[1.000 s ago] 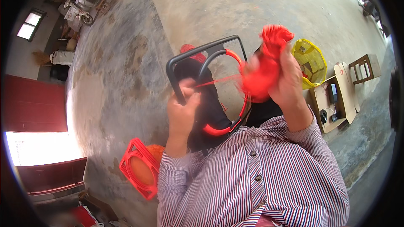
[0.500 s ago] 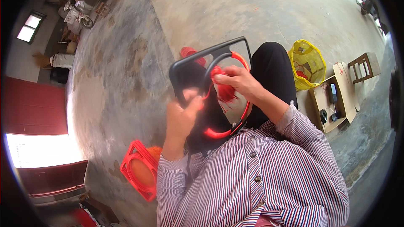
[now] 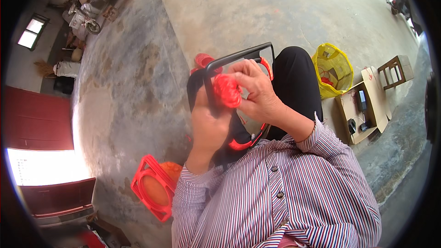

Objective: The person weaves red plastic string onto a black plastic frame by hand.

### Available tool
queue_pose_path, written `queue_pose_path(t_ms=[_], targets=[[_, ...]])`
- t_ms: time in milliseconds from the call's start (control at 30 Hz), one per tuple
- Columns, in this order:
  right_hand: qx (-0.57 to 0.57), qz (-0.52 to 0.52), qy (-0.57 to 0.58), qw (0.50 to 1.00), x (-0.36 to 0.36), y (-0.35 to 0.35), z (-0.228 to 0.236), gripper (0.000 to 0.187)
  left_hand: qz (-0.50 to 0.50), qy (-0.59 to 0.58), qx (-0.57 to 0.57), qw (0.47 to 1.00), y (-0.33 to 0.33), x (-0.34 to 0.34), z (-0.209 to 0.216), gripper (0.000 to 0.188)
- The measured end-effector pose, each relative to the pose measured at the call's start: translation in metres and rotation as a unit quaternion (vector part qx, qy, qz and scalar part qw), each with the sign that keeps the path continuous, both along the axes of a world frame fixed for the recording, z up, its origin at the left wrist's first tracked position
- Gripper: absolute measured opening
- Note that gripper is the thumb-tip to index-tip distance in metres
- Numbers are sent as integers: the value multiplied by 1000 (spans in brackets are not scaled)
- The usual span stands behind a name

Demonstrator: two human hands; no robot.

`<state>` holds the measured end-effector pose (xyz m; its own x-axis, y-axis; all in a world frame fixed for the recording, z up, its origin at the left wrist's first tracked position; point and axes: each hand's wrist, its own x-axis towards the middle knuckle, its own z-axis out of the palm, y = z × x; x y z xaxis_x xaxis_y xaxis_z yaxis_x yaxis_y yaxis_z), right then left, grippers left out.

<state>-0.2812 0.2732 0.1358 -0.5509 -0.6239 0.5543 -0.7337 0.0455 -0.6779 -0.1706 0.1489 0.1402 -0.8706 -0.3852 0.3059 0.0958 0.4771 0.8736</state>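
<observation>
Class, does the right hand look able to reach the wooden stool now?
Probably not: the right hand holds a red string bundle, with a yellow container and cardboard box on the way to the wooden stool.

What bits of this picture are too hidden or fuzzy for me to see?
In the head view:
Left hand: ends of its fingers, hidden by the frame and red bundle.
Red bundle: single strands, lost in blur.
Yellow basket: part of its bottom, covered by red stuff.
Box: its devices' details, too small.
</observation>
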Motion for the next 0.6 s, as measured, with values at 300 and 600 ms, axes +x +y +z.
queue_pose_path(t_ms=[300, 600], targets=[[-199, 78, -316, 924, -5, 20, 0, 32, 32, -35, 145, 988, -13, 14, -3, 7], [-128, 343, -567, 738, 14, 64, 2, 43, 33, -98, 350, 931, -36, 26, -13, 10]])
